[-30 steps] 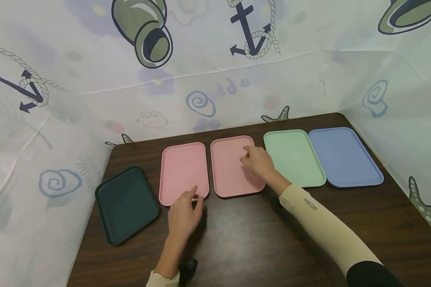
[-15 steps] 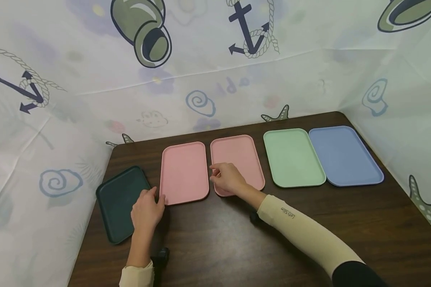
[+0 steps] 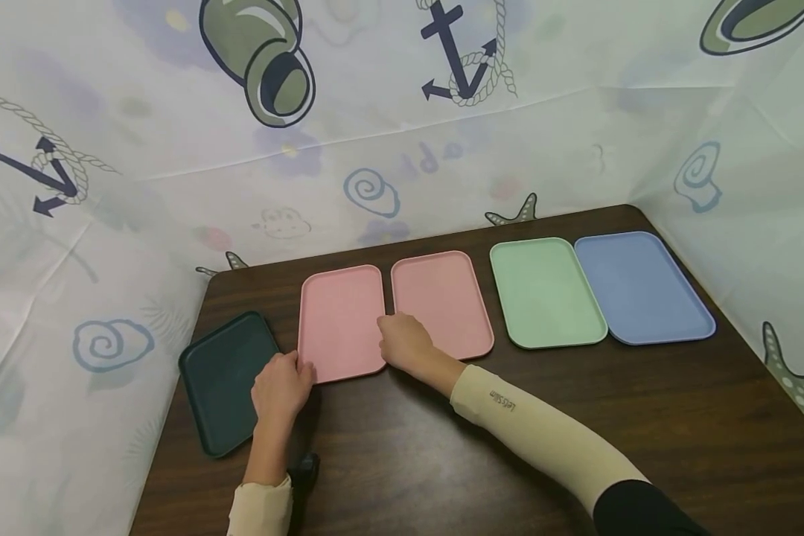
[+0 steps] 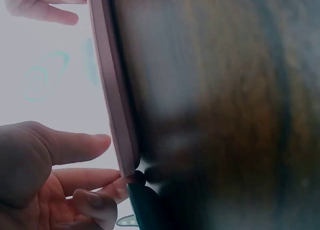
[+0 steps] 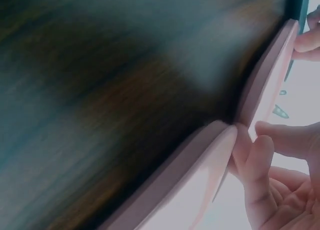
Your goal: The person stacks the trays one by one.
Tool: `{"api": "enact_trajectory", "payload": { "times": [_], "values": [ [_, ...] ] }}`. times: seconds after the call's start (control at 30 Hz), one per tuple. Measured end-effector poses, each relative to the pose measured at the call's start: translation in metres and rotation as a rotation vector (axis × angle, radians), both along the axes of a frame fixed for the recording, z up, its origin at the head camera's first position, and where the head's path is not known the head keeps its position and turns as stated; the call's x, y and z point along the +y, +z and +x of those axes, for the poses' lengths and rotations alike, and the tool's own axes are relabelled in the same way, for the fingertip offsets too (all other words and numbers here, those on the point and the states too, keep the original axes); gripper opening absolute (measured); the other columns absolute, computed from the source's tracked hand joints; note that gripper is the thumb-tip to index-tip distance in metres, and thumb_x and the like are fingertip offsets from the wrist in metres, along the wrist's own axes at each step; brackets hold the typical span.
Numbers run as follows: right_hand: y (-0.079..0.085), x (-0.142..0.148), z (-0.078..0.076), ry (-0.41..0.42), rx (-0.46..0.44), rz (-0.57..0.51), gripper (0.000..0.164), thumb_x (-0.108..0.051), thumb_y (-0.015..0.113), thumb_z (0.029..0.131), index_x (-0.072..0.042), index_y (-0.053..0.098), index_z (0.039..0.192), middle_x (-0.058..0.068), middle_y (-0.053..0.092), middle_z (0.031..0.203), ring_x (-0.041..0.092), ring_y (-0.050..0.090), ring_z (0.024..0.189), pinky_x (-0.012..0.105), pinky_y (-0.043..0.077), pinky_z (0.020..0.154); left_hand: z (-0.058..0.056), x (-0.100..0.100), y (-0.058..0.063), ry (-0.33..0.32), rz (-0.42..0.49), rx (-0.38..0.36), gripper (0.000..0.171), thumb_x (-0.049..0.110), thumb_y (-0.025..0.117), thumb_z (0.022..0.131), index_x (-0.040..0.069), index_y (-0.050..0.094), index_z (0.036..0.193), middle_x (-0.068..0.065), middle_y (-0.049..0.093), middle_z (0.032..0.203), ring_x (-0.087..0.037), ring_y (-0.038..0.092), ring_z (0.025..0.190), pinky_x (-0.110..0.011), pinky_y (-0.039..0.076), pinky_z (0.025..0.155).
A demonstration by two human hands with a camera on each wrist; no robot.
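Observation:
The left pink tray [image 3: 343, 320] lies flat on the dark wooden table, with a hand at either side. My left hand [image 3: 283, 388] grips its near-left corner; in the left wrist view the thumb [image 4: 95, 144] is at the rim and a fingertip reaches the corner's outer side. On the opposite edge, my right hand [image 3: 407, 346] pinches the rim near the front, fingers in the narrow gap beside the right pink tray [image 3: 449, 298]. The right wrist view shows that thumb [image 5: 280, 137] at the rim. The left hand overlaps the dark green tray [image 3: 224, 387].
Beyond the right pink tray lie a light green tray [image 3: 548, 294] and a blue tray [image 3: 643, 290], edges meeting. Patterned white cloth [image 3: 375, 112] hangs behind the table [image 3: 455, 461] and along both sides.
Both hands have moved left: the left from the left pink tray's front edge to its near-left corner, the right from the right pink tray's far side to the left pink tray's right edge.

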State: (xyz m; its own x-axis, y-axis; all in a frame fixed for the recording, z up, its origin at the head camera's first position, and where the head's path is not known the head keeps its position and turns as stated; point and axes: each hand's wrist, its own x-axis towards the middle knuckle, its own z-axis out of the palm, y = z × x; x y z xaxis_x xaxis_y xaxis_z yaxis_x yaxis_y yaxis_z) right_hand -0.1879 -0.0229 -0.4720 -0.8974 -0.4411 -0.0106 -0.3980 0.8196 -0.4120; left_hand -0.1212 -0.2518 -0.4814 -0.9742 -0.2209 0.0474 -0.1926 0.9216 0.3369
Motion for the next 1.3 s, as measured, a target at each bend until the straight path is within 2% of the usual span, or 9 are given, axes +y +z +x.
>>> {"api": "enact_trajectory", "payload": {
  "times": [0.17, 0.33, 0.63, 0.77, 0.97, 1.13, 1.2, 1.3],
  "values": [
    [-0.003, -0.008, 0.001, -0.005, 0.021, 0.046, 0.009, -0.009, 0.07, 0.084, -0.01, 0.064, 0.076, 0.002, 0.065, 0.071, 0.018, 0.064, 0.064, 0.032, 0.049, 0.051, -0.004, -0.002, -0.003, -0.013, -0.043, -0.003, 0.027, 0.015, 0.052, 0.091, 0.008, 0.054, 0.065, -0.014, 0.056, 0.076, -0.033, 0.054, 0.064, -0.047, 0.042, 0.051],
    [-0.005, -0.012, 0.002, -0.011, 0.05, 0.055, 0.019, -0.004, 0.067, 0.081, -0.013, 0.059, 0.066, 0.004, 0.064, 0.069, 0.018, 0.062, 0.062, 0.034, 0.048, 0.05, -0.007, -0.004, -0.004, -0.021, -0.067, 0.02, 0.022, 0.012, 0.052, 0.094, 0.005, 0.066, 0.079, -0.019, 0.062, 0.083, -0.043, 0.061, 0.075, -0.055, 0.046, 0.056],
    [-0.004, -0.013, 0.004, -0.011, 0.073, 0.05, 0.019, 0.0, 0.068, 0.079, -0.012, 0.059, 0.067, 0.004, 0.063, 0.066, 0.015, 0.056, 0.057, 0.032, 0.046, 0.047, -0.007, -0.006, -0.006, -0.023, -0.05, 0.019, 0.02, 0.01, 0.053, 0.095, 0.003, 0.07, 0.087, -0.021, 0.063, 0.087, -0.046, 0.061, 0.079, -0.057, 0.047, 0.059],
    [-0.004, -0.013, 0.005, -0.006, 0.083, 0.045, 0.018, 0.0, 0.068, 0.078, -0.012, 0.059, 0.068, 0.003, 0.062, 0.065, 0.015, 0.055, 0.057, 0.032, 0.046, 0.048, -0.005, -0.007, -0.007, -0.016, -0.022, 0.005, 0.02, 0.011, 0.054, 0.095, 0.005, 0.072, 0.095, -0.02, 0.064, 0.089, -0.043, 0.061, 0.081, -0.057, 0.047, 0.063],
    [-0.001, -0.01, 0.007, 0.002, 0.079, 0.037, 0.014, 0.001, 0.068, 0.078, -0.011, 0.063, 0.075, 0.001, 0.06, 0.064, 0.014, 0.054, 0.056, 0.031, 0.045, 0.048, 0.001, -0.008, -0.005, -0.014, 0.043, -0.01, 0.03, 0.01, 0.055, 0.092, 0.003, 0.071, 0.117, -0.02, 0.067, 0.1, -0.035, 0.061, 0.086, -0.054, 0.047, 0.07],
    [0.004, -0.006, 0.007, -0.001, 0.077, 0.043, 0.013, 0.0, 0.067, 0.079, -0.013, 0.066, 0.078, -0.003, 0.056, 0.061, 0.012, 0.05, 0.053, 0.029, 0.044, 0.045, 0.006, -0.008, -0.003, 0.003, 0.116, -0.04, 0.035, 0.011, 0.053, 0.091, 0.004, 0.069, 0.122, -0.016, 0.068, 0.102, -0.03, 0.058, 0.084, -0.05, 0.046, 0.07],
    [0.007, -0.004, 0.007, 0.001, 0.084, 0.036, 0.013, -0.001, 0.066, 0.081, -0.014, 0.068, 0.08, -0.003, 0.059, 0.063, 0.013, 0.052, 0.055, 0.029, 0.045, 0.046, 0.009, -0.007, -0.002, 0.011, 0.139, -0.037, 0.036, 0.012, 0.053, 0.091, 0.003, 0.067, 0.123, -0.016, 0.068, 0.104, -0.031, 0.059, 0.087, -0.051, 0.045, 0.073],
    [0.01, 0.002, 0.008, 0.002, 0.094, 0.011, 0.016, -0.003, 0.065, 0.084, -0.014, 0.074, 0.091, -0.002, 0.069, 0.077, 0.016, 0.061, 0.064, 0.031, 0.048, 0.05, 0.015, -0.002, 0.0, 0.018, 0.176, -0.005, 0.037, 0.012, 0.055, 0.092, 0.0, 0.065, 0.125, -0.019, 0.067, 0.108, -0.036, 0.06, 0.097, -0.054, 0.044, 0.081]
  ]
}}
